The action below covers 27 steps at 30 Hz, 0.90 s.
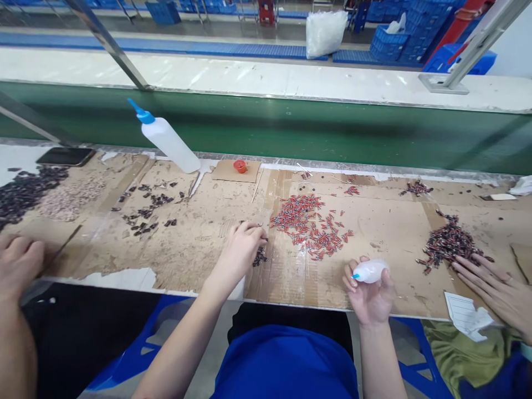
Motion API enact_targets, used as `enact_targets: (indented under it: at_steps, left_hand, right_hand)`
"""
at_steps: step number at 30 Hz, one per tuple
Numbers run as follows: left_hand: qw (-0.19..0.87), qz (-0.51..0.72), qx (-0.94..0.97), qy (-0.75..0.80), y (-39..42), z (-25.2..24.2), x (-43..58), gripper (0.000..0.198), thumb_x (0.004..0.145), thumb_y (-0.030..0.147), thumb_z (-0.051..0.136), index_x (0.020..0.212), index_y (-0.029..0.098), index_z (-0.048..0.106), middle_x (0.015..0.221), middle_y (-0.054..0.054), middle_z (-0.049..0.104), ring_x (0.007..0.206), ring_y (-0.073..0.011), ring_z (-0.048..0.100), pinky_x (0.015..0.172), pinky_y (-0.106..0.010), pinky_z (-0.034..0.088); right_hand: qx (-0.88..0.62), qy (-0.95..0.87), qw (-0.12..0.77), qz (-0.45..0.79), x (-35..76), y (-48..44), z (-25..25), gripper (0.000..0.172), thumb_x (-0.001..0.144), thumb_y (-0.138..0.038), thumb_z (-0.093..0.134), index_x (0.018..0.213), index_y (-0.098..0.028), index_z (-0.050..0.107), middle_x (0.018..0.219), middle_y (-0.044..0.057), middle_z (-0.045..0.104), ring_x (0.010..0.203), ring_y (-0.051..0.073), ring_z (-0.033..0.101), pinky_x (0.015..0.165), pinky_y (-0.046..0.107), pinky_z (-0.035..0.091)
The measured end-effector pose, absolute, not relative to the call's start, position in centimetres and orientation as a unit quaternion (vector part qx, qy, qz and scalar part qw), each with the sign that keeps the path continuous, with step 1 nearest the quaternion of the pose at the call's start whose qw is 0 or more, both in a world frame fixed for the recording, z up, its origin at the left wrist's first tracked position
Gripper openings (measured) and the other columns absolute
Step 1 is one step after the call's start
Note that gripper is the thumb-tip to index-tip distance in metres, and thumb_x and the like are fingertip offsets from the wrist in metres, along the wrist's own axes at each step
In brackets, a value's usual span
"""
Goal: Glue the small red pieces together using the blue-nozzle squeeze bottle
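My left hand (243, 244) rests over the cardboard with its fingers bent together and pointing down. Beside its fingertips lies a small heap of dark parts (260, 256); anything pinched there is too small to make out. In my right hand (371, 299), palm up, lies a small white squeeze bottle (373, 271) with a blue tip pointing left, the fingers curled around it. Between my hands, farther in, spreads a pile of small red and dark parts (299, 213).
Co-workers' hands are at the far left (19, 257) and by a dark pile (451, 241) at right. A large white bottle with a blue nozzle (170, 144), a red cup (240, 165) and a phone (66, 156) stand along the back. A green belt (291, 124) runs behind.
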<state>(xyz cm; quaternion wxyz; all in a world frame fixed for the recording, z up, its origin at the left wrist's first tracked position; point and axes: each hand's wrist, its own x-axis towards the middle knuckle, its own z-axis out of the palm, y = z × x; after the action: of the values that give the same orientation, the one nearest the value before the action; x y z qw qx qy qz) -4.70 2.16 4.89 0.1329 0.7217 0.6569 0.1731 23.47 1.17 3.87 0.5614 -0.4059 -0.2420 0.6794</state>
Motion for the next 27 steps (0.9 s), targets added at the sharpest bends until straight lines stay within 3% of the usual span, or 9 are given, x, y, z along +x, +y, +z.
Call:
enact_targets:
  at_steps: [5,13,16,21,27]
  left_hand:
    - [0.249,0.254,0.711,0.606,0.5,3.4,-0.7,0.006,0.083,0.021,0.067,0.077,0.024,0.069,0.083,-0.001,0.076,0.083,-0.0194,0.068,0.087,-0.037,0.044]
    - [0.254,0.276,0.675,0.636,-1.6,2.3,1.0,0.014,0.077,0.021,0.075,0.088,0.027,0.069,0.094,-0.001,0.076,0.099,-0.0227,0.066,0.094,-0.043,0.041]
    - [0.243,0.277,0.681,0.633,-1.8,2.5,0.8,0.018,0.078,0.015,0.072,0.093,0.026,0.069,0.097,-0.001,0.077,0.1,-0.0212,0.067,0.097,-0.042,0.04]
    - [0.254,0.27,0.671,0.642,-1.7,2.6,0.7,0.017,0.082,0.015,0.066,0.091,0.028,0.07,0.092,0.0,0.077,0.093,-0.0191,0.069,0.098,-0.043,0.039]
    - [0.289,0.278,0.639,0.656,-1.3,3.2,0.8,0.012,0.08,0.018,0.07,0.085,0.028,0.071,0.089,0.001,0.078,0.092,-0.0194,0.07,0.099,-0.044,0.036]
  right_hand:
    - [-0.486,-0.283,0.589,0.58,22.5,1.0,3.3,0.035,0.066,-0.053,0.072,0.08,-0.022,0.063,0.067,0.001,0.062,0.049,0.013,0.051,0.039,0.024,0.037]
    - [-0.56,-0.368,0.54,0.51,21.1,0.4,2.8,0.027,0.066,-0.041,0.076,0.078,-0.018,0.071,0.079,0.007,0.075,0.067,0.022,0.067,0.053,0.028,0.05]
    - [-0.58,-0.407,0.514,0.484,20.2,0.3,3.3,0.025,0.066,-0.041,0.076,0.075,-0.018,0.073,0.075,0.007,0.075,0.068,0.023,0.069,0.06,0.032,0.053]
    - [-0.612,-0.426,0.516,0.422,18.9,0.1,3.8,0.024,0.066,-0.042,0.074,0.064,-0.018,0.071,0.06,0.005,0.072,0.054,0.021,0.065,0.053,0.031,0.053]
    - [-0.612,-0.462,0.484,0.42,18.9,0.2,3.2,0.024,0.07,-0.04,0.073,0.067,-0.017,0.073,0.063,0.006,0.074,0.055,0.021,0.067,0.052,0.029,0.053]
